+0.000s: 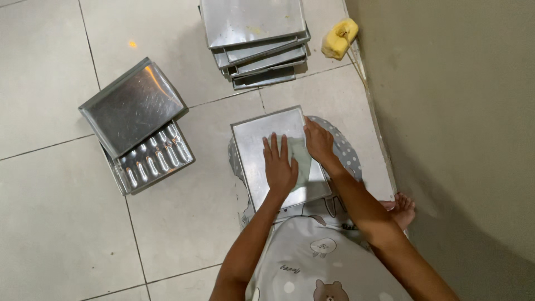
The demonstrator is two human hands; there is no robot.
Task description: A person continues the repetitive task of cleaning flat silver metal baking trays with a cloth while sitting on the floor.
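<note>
A flat rectangular metal tray rests on my lap, over grey patterned clothing. My left hand lies palm down on a pale green cloth pressed against the tray's surface, fingers spread a little. My right hand holds the tray's right edge near the far corner, thumb on top. Both forearms reach in from the bottom of the view.
A stack of several metal trays sits on the tiled floor ahead. At the left, a plain tray lies across a moulded tray with oval hollows. A yellow sponge lies by the wall on the right. My bare foot shows beside it.
</note>
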